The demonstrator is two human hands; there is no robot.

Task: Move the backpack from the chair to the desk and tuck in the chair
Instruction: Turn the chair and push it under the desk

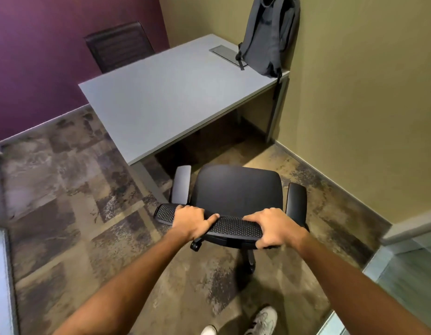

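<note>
A grey backpack (270,32) stands upright on the far right corner of the grey desk (161,97), leaning against the yellow wall. A black office chair (236,187) with armrests stands on the floor in front of the desk's near edge, its seat facing the desk and still outside it. My left hand (192,220) grips the left part of the chair's mesh backrest top. My right hand (275,226) grips the right part of the same backrest. The seat is bare.
A second dark chair (117,45) stands behind the desk by the purple wall. A cable hatch (225,53) is set into the desk by the backpack. The yellow wall runs close on the right; patterned carpet lies open to the left. My white shoes (260,322) are below.
</note>
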